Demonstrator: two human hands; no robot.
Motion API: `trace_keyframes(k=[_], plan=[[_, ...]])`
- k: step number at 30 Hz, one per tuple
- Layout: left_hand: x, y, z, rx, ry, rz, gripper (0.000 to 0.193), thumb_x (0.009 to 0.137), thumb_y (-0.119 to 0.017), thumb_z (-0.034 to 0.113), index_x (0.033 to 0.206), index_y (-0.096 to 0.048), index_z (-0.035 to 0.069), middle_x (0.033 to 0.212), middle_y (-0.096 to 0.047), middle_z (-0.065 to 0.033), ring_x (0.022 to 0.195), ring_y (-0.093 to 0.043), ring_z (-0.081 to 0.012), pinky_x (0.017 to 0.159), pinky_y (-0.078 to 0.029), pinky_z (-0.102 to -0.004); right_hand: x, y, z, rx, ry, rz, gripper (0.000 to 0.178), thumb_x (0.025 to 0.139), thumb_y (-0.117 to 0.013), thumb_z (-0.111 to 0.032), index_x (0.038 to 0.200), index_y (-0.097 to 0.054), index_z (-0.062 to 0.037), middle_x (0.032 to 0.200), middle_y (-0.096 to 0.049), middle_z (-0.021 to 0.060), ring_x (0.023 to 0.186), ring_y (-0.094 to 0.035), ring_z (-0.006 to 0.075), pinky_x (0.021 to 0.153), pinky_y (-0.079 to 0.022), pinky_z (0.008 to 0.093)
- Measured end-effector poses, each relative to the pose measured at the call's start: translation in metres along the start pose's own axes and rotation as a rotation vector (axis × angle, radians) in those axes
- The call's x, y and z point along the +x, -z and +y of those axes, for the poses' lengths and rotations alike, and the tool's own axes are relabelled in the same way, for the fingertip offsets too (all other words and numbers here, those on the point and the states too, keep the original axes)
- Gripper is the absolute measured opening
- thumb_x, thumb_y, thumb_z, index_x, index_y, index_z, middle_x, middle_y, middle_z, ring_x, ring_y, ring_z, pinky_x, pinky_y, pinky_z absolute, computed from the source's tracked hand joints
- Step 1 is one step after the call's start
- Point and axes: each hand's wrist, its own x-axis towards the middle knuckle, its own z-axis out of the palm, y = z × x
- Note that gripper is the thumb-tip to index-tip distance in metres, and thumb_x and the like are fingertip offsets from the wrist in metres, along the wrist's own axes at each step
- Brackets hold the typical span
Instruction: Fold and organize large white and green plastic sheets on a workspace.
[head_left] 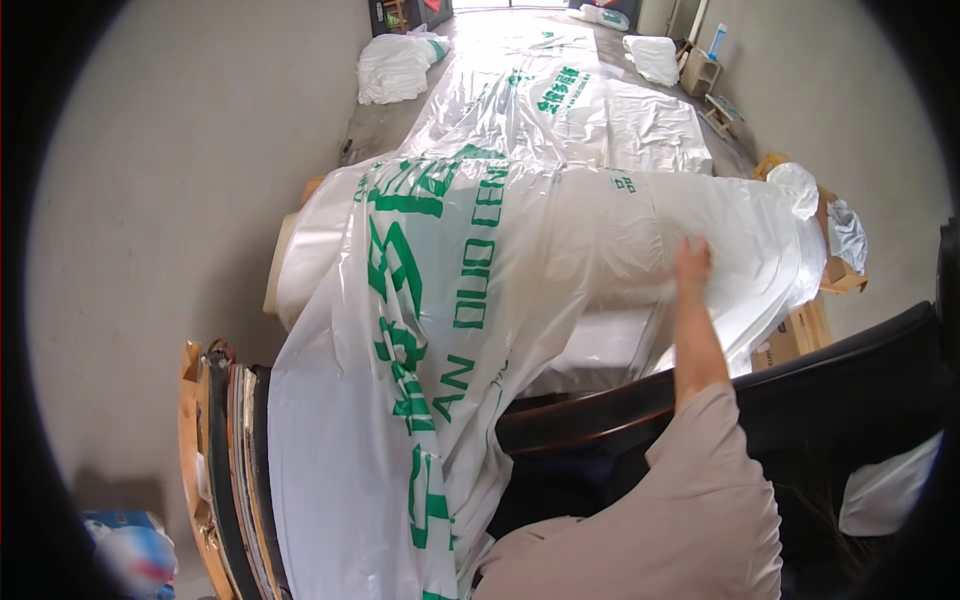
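A large translucent plastic sheet [530,260] with green printing drapes over a bulky, pale rolled or padded bundle [320,245]. Its near part hangs down toward me in loose folds on the left. My right arm reaches forward in a beige sleeve. At its end my right hand [692,262] is over the right half of the sheet, at its surface or just above it. Blur hides whether the fingers grip any of the plastic. My left hand is out of view.
A dark leather-like furniture piece [830,375] with a wooden edge crosses the near right. Upright boards [235,470] stand at the near left. Wrapped white bundles [398,68] lie along the far walls. Cardboard boxes [792,335] stand beyond the furniture on the right.
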Motion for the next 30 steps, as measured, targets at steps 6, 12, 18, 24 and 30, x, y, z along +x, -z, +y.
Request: trace_keyframes(k=[6,12,18,24,30], plan=[[0.009,-0.012,-0.021,0.026,-0.011,-0.055,0.05,0.092,-0.04,0.041,0.133,-0.038,0.012,0.138,-0.034,-0.0138,0.124,-0.034,-0.0315,0.102,-0.031,-0.0399,0.073,0.064,0.054,0.191,-0.05,0.015,0.026,0.084,-0.051,-0.028,0.093,-0.062,-0.0064,0.093,-0.064,0.0131,0.09,-0.059,0.0278,0.082,-0.044,0.0375],[0.049,-0.041,-0.103,-0.14,-0.354,-0.005,0.05,0.092,-0.043,0.035,0.129,-0.04,0.002,0.128,-0.043,-0.0208,0.119,-0.041,-0.0316,0.1,-0.033,-0.0406,0.033,0.045,-0.029,0.339,0.105,-0.676,0.03,0.081,-0.053,-0.022,0.099,-0.062,0.0002,0.092,-0.063,0.0169,0.084,-0.06,0.0274,0.078,-0.045,0.0351],[0.023,0.086,0.083,-0.413,-0.421,0.253,0.057,0.079,-0.066,0.018,0.125,-0.04,-0.004,0.124,-0.046,-0.0225,0.115,-0.045,-0.0309,0.098,-0.037,-0.0387,-0.163,0.101,-0.186,0.882,0.036,-1.363,0.039,0.092,-0.037,-0.026,0.117,-0.052,-0.001,0.106,-0.058,0.0092,0.095,-0.052,0.0174,0.088,-0.04,0.0313],[-0.019,0.055,0.209,-0.761,-0.841,-0.044,0.048,0.082,-0.055,0.008,0.127,-0.041,0.0,0.121,-0.051,-0.0189,0.111,-0.048,-0.0275,0.097,-0.037,-0.0376,-0.432,0.301,-0.253,1.06,1.077,-2.282,0.025,0.087,-0.049,-0.024,0.098,-0.056,-0.0023,0.091,-0.058,0.0138,0.083,-0.055,0.0296,0.074,-0.043,0.0381],[-0.022,-0.025,0.055,0.005,-0.886,0.417,0.047,0.081,-0.052,0.018,0.124,-0.044,0.002,0.11,-0.057,-0.0185,0.09,-0.058,-0.0227,0.081,-0.048,-0.0363,-0.368,0.351,-0.306,1.56,1.527,-0.961,0.021,0.071,-0.057,-0.009,0.093,-0.06,-0.0078,0.108,-0.056,0.0092,0.099,-0.053,0.0253,0.093,-0.032,0.0449]])
